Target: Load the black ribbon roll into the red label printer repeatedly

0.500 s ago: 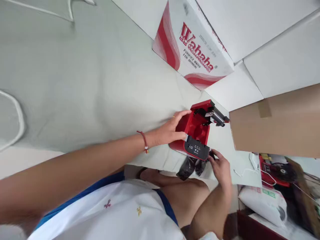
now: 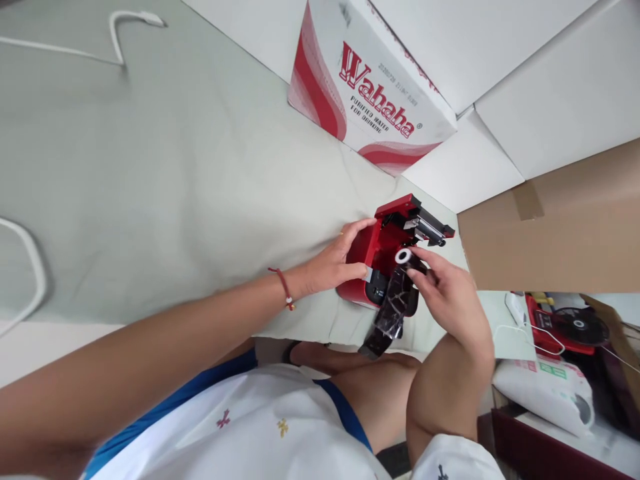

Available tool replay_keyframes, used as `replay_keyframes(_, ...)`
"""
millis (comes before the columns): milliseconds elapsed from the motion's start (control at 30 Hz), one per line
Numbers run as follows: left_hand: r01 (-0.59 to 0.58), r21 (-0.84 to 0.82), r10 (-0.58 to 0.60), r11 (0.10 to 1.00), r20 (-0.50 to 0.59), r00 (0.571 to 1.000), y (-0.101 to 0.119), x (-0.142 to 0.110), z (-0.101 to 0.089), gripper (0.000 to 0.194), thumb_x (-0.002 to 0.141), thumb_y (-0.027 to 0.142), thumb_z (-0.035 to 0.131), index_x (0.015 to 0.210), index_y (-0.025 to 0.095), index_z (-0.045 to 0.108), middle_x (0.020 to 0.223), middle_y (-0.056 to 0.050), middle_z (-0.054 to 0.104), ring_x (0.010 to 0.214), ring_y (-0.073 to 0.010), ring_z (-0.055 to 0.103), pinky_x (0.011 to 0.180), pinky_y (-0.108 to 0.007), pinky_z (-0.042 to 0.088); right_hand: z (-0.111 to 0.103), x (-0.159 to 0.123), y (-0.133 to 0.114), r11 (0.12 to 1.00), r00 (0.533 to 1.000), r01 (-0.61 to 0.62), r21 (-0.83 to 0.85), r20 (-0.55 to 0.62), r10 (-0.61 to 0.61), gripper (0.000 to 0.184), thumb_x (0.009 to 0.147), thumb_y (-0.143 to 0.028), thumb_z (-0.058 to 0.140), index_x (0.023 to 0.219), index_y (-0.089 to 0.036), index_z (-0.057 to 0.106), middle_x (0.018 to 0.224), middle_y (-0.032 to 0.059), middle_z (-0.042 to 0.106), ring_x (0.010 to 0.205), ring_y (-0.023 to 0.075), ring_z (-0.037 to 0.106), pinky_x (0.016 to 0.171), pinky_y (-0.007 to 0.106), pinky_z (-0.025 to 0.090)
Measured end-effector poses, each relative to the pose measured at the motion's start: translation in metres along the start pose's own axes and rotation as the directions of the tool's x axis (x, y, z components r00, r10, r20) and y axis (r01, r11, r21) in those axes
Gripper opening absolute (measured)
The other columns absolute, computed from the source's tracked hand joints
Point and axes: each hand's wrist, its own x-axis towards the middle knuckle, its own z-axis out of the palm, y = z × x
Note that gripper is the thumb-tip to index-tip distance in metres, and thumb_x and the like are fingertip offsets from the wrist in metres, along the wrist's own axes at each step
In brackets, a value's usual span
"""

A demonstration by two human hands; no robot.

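Note:
A small red label printer (image 2: pixel 356 292) sits on the cloth-covered table, its red-and-black lid (image 2: pixel 397 206) raised. My left hand (image 2: pixel 337 263) grips the printer's left wall, with fingers toward the back and thumb near the front corner. A roll of glossy black film (image 2: pixel 393 307) with a white core is pinched in my right hand (image 2: pixel 443 287), thumb and fingers near the core end. The core end is over the open compartment, and a loose length of film drapes over the black front panel (image 2: pixel 377 289), hiding most of it.
Behind the printer stands a white and red water carton (image 2: pixel 370 100) beside plain white boxes (image 2: pixel 560 100). A brown cardboard box (image 2: pixel 550 233) is on the right. White cables (image 2: pixel 35 253) lie at the left. A red device and a white sack (image 2: pixel 543 397) are at far right.
My right hand has lifted the black film from below the printer's front edge up to the open compartment. My left hand stays on the printer. The view has shifted slightly.

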Motion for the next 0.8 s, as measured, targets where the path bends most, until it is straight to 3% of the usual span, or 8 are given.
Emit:
replay_keyframes(167, 0.051, 0.009, -0.052, 0.999, 0.042, 0.998, 0.013, -0.001, -0.002, 0.093, 0.081, 0.028, 0.071, 0.166, 0.029, 0.034, 0.175, -0.012, 0.040, 0.165, -0.0369, 0.039, 0.141, -0.064, 0.024, 0.015, 0.030, -0.014, 0.987, 0.989, -0.026, -0.157, 0.140, 0.048, 0.048, 0.102, -0.027, 0.057, 0.147, -0.022, 0.072, 0.108, 0.0099, 0.084, 0.086, 0.0274, 0.075, 0.084, 0.041, 0.055)
replay_keyframes(333, 0.082, 0.005, -0.082, 0.997, 0.038, 0.996, 0.021, -0.002, -0.002, 0.093, 0.080, 0.028, 0.070, 0.166, 0.028, 0.034, 0.177, -0.013, 0.037, 0.166, -0.0372, 0.037, 0.141, -0.064, 0.024, 0.014, 0.043, -0.018, 0.986, 0.968, 0.058, -0.156, 0.249, -0.017, 0.046, 0.102, -0.018, 0.057, 0.146, -0.022, 0.071, 0.135, 0.0109, 0.080, 0.117, 0.0302, 0.076, 0.099, 0.041, 0.054)
replay_keyframes(500, 0.083, -0.006, -0.083, 0.996, 0.022, 0.996, 0.022, -0.002, 0.000, 0.094, 0.079, 0.028, 0.071, 0.165, 0.025, 0.035, 0.176, -0.014, 0.036, 0.167, -0.0370, 0.035, 0.141, -0.061, 0.025, 0.017, 0.049, -0.016, 0.963, 0.916, 0.168, -0.209, 0.394, -0.075, 0.034, 0.103, -0.016, 0.055, 0.129, -0.023, 0.076, 0.123, 0.0095, 0.083, 0.103, 0.0250, 0.076, 0.089, 0.034, 0.051)
replay_keyframes(667, 0.073, 0.026, -0.073, 0.997, 0.029, 0.997, 0.022, -0.003, 0.000, 0.094, 0.081, 0.028, 0.070, 0.168, 0.025, 0.033, 0.177, -0.014, 0.035, 0.168, -0.0363, 0.033, 0.142, -0.060, 0.025, 0.017, 0.052, -0.016, 0.931, 0.905, 0.200, -0.306, 0.423, -0.056, 0.032, 0.104, -0.018, 0.055, 0.125, -0.021, 0.078, 0.108, 0.0097, 0.084, 0.093, 0.0257, 0.075, 0.082, 0.035, 0.050)
replay_keyframes(733, 0.017, 0.082, -0.020, 0.997, 0.033, 0.999, 0.022, -0.004, -0.001, 0.090, 0.085, 0.028, 0.067, 0.168, 0.026, 0.034, 0.176, -0.014, 0.035, 0.168, -0.0358, 0.032, 0.142, -0.060, 0.022, 0.016, 0.049, -0.014, 0.947, 0.904, 0.203, -0.248, 0.419, -0.084, 0.032, 0.104, -0.018, 0.055, 0.124, -0.022, 0.080, 0.108, 0.0089, 0.085, 0.093, 0.0256, 0.076, 0.084, 0.036, 0.052)
replay_keyframes(800, -0.059, 0.148, 0.052, 0.987, 0.049, 0.997, 0.022, -0.005, -0.002, 0.083, 0.089, 0.027, 0.065, 0.167, 0.027, 0.037, 0.176, -0.014, 0.036, 0.170, -0.0358, 0.029, 0.143, -0.061, 0.019, 0.015, 0.041, -0.011, 0.976, 0.926, 0.202, -0.084, 0.342, -0.162, 0.030, 0.105, -0.021, 0.057, 0.124, -0.024, 0.081, 0.115, 0.0076, 0.085, 0.099, 0.0247, 0.078, 0.090, 0.037, 0.056)
